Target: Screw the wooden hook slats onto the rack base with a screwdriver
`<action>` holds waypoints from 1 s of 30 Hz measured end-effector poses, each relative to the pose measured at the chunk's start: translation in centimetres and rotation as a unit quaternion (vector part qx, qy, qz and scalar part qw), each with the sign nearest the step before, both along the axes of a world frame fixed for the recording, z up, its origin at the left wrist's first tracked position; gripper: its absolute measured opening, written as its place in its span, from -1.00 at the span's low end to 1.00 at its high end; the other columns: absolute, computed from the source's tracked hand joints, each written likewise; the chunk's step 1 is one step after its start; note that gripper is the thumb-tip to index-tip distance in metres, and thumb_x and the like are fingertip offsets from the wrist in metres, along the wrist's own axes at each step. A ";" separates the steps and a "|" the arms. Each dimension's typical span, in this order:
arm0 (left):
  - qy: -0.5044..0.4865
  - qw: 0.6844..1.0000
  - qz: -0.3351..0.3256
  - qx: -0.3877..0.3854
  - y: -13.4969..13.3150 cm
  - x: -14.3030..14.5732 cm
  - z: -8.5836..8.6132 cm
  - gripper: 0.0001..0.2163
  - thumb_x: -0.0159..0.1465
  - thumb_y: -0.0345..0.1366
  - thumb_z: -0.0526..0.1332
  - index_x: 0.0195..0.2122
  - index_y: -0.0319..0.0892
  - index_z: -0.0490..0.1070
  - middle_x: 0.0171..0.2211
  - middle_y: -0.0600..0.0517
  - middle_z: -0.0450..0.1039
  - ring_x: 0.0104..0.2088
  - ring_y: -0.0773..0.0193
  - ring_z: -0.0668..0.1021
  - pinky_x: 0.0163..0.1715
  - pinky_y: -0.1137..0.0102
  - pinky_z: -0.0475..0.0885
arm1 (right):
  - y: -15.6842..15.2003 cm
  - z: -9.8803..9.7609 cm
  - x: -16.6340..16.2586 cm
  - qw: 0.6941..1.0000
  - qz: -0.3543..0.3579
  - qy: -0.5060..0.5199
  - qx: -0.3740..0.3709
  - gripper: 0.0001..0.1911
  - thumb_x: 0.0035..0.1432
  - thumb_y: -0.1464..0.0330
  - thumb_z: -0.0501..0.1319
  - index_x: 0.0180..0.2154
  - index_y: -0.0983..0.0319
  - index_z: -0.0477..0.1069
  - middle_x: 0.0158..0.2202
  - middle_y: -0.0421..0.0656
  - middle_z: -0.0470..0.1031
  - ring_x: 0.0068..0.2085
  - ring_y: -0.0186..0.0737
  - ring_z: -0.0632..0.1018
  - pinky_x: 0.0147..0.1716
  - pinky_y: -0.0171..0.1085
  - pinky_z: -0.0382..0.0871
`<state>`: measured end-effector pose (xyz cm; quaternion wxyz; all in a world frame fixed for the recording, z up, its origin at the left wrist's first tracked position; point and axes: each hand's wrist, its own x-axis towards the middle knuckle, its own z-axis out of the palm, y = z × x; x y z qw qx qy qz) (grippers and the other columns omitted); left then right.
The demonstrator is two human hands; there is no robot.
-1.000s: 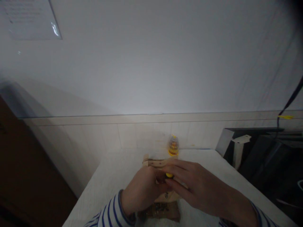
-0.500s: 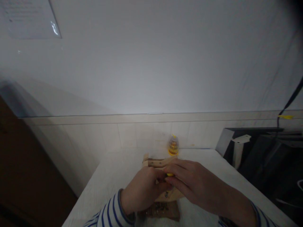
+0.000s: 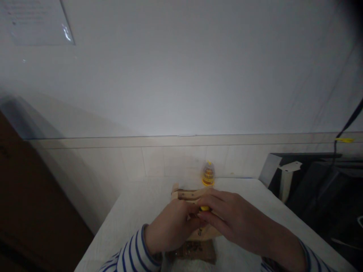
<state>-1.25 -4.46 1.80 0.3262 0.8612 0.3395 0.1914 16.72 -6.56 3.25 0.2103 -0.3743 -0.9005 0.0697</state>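
Screwdriver point(image 3: 204, 208) upright, yellow cap uppermost

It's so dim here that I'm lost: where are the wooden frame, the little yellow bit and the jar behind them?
wooden frame point(image 3: 185, 195): head view, on its top bar.
yellow bit point(image 3: 204, 208): head view, on its visible sliver.
clear jar point(image 3: 208, 176): head view, on its yellow-orange middle.

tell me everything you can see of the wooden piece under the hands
The wooden piece looks like pale, bare wood. Its far side is a flat rail with small dark holes or screws, and a lower part shows near the wrists. It sits on the white table. The left hand and right hand cover its middle, with a small yellow part at their fingertips.
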 end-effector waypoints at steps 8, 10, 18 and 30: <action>0.017 0.999 0.036 -0.002 0.0 0.1 -0.2 -0.81 0.24 -0.29 0.10 -0.22 -0.17 0.48 -0.33 0.05 0.51 -0.36 0.29 0.48 -0.33 0.48 0.31 | 0.2 0.0 -0.1 1.000 0.000 0.004 -0.005 -0.86 0.25 0.38 0.05 -0.21 0.26 0.35 -0.26 -0.11 0.43 -0.23 -0.19 0.46 -0.25 -0.18 0.36; 0.021 0.998 0.056 -0.006 0.0 0.2 -0.3 -0.82 0.21 -0.28 0.13 -0.27 -0.16 0.51 -0.37 0.06 0.51 -0.37 0.29 0.48 -0.38 0.49 0.30 | 0.2 0.1 -0.1 1.000 -0.002 0.006 -0.006 -0.86 0.25 0.39 0.05 -0.21 0.25 0.35 -0.26 -0.11 0.43 -0.23 -0.19 0.46 -0.25 -0.19 0.36; -0.001 0.998 0.061 -0.030 0.0 0.3 -0.2 -0.82 0.18 -0.29 0.14 -0.31 -0.18 0.53 -0.38 0.07 0.51 -0.39 0.32 0.45 -0.44 0.54 0.27 | 0.0 0.1 0.0 1.000 0.010 0.016 -0.007 -0.85 0.23 0.39 0.05 -0.19 0.24 0.35 -0.24 -0.11 0.44 -0.20 -0.19 0.46 -0.22 -0.19 0.36; 0.031 0.995 0.097 0.003 0.1 0.3 -0.7 -0.81 0.18 -0.25 0.16 -0.46 -0.20 0.50 -0.49 0.08 0.46 -0.45 0.34 0.43 -0.49 0.52 0.22 | -0.1 0.3 0.3 0.999 0.028 0.026 -0.009 -0.76 0.21 0.47 0.04 -0.10 0.21 0.35 -0.14 -0.10 0.45 -0.10 -0.20 0.45 -0.11 -0.16 0.36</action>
